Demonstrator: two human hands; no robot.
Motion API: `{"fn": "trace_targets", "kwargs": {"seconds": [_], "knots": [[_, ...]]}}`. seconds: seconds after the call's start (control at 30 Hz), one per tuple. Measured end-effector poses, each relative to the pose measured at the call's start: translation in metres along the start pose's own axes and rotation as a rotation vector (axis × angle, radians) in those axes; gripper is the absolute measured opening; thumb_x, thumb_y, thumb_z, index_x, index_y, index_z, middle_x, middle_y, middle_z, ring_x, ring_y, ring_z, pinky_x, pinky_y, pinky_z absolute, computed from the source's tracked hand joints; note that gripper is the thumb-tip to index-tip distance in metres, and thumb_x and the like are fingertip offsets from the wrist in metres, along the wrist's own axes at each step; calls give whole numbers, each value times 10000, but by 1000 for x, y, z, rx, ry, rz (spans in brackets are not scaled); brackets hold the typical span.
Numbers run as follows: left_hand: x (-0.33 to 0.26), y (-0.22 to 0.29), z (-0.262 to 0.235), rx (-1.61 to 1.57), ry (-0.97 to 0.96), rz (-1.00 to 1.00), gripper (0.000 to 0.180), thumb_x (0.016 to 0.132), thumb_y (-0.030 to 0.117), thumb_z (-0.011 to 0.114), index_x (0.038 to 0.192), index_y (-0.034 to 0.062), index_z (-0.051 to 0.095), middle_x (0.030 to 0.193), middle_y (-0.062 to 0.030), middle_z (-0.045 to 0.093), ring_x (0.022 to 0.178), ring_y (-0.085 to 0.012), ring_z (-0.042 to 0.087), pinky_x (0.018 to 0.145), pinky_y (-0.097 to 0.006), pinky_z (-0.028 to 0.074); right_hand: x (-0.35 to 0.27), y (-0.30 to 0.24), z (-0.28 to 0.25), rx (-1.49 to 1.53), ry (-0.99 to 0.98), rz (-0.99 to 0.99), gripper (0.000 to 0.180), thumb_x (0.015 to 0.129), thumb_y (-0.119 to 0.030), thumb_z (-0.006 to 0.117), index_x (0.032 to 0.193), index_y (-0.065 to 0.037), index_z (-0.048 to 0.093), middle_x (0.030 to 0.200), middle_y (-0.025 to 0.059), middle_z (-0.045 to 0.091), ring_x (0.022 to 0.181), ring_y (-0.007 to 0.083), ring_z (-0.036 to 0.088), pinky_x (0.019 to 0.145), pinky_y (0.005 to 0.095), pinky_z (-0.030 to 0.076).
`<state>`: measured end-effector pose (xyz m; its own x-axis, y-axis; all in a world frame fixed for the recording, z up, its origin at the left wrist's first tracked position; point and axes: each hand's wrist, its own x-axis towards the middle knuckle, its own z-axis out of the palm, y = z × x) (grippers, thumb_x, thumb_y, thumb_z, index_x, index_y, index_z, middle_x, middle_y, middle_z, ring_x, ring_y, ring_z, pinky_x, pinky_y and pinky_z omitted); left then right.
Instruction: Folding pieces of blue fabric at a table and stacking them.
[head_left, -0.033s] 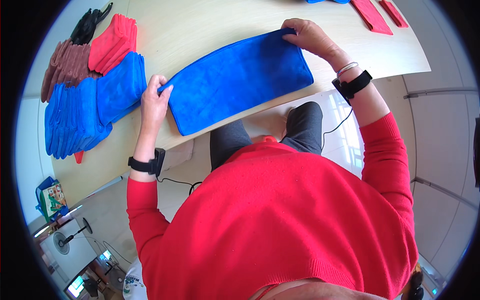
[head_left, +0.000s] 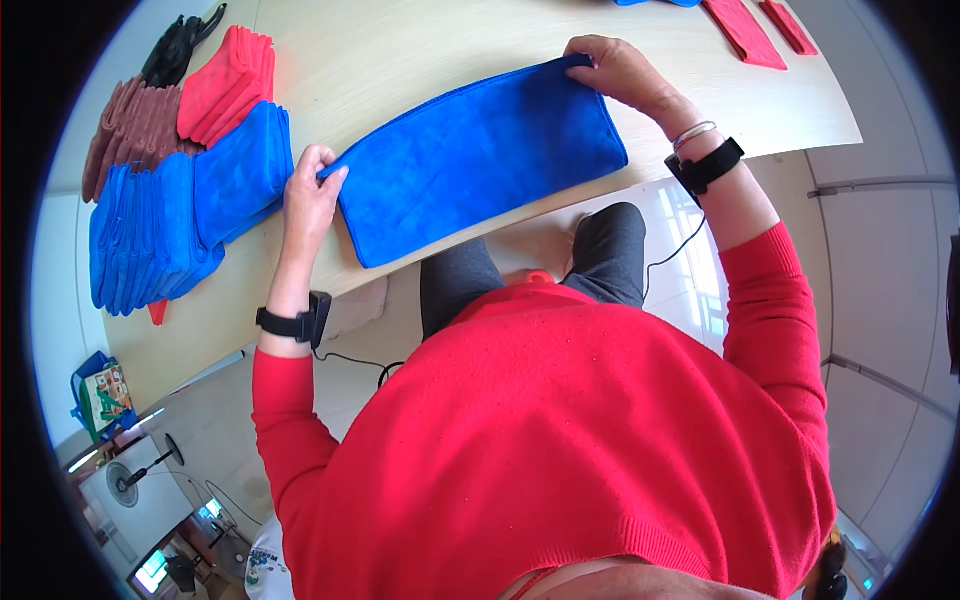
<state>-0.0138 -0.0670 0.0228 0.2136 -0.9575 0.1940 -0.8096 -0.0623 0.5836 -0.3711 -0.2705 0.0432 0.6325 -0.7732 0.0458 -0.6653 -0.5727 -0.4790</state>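
One blue cloth (head_left: 480, 160) barely shifted, two hands (head_left: 311, 200) (head_left: 625, 75) gripping.

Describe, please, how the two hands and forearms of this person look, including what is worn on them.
The left hand and right hand are gloveless. Red knit sleeves end on the forearms. Each forearm has a black strap with a dark boxy device and thin cable; the right wrist also has a silver-coloured bangle.

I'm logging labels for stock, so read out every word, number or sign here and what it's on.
White printed fabric, lower left: small lettering, not reliably readable.
Lit screen, lower left: too small and blurred.
Blue cloth between the left hand and right hand: none visible.
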Motion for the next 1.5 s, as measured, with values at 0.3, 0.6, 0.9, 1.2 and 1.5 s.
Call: {"fn": "trace_targets", "kwargs": {"seconds": [0.3, 0.6, 0.9, 1.2, 1.5], "knots": [[12, 3, 11, 242, 26, -185, 290, 811, 138, 681, 1024, -12, 554, 875, -106, 638, 792, -129, 586, 689, -276, 471, -5, -11, 27, -484, 196, -64, 419, 876, -289, 583, 1242, -99, 509, 1273, 126, 515, 1148, 285, 517, 972, 381, 426], [7, 6, 12, -454, -184, -434, 409, 754, 157, 735, 1066, -27, 545, 1042, -143, 621, 938, -190, 601, 817, -319, 471, -39, -86, 91, -514, 75, -335, 652, 932, -536, 357, 1405, -90, 326, 1433, 128, 345, 1341, 304, 297, 1099, 458, 227], [-43, 16, 9, -993, -99, -619, 349, 807, 122, 684, 1104, 0, 549, 1095, -109, 605, 969, -191, 587, 866, -314, 456, -23, -105, 102, -500, 190, -275, 605, 947, -503, 332, 1393, -94, 347, 1448, 114, 320, 1354, 300, 264, 1105, 475, 199], [-36, 53, -2, -1125, 13, -320, 298, 836, 95, 632, 1119, 30, 563, 1055, -80, 622, 940, -160, 588, 826, -288, 472, -21, -100, 113, -416, 177, -236, 535, 958, -450, 321, 1387, -134, 366, 1439, 92, 340, 1344, 291, 281, 1099, 475, 206], [-36, 68, -3, -1155, 38, -358, 327, 831, 112, 631, 1134, 17, 552, 1033, -75, 619, 934, -158, 591, 827, -296, 477, -28, -102, 107, -488, 235, -253, 442, 953, -345, 383, 1333, -126, 440, 1398, 82, 394, 1302, 272, 342, 1061, 451, 267]]}}
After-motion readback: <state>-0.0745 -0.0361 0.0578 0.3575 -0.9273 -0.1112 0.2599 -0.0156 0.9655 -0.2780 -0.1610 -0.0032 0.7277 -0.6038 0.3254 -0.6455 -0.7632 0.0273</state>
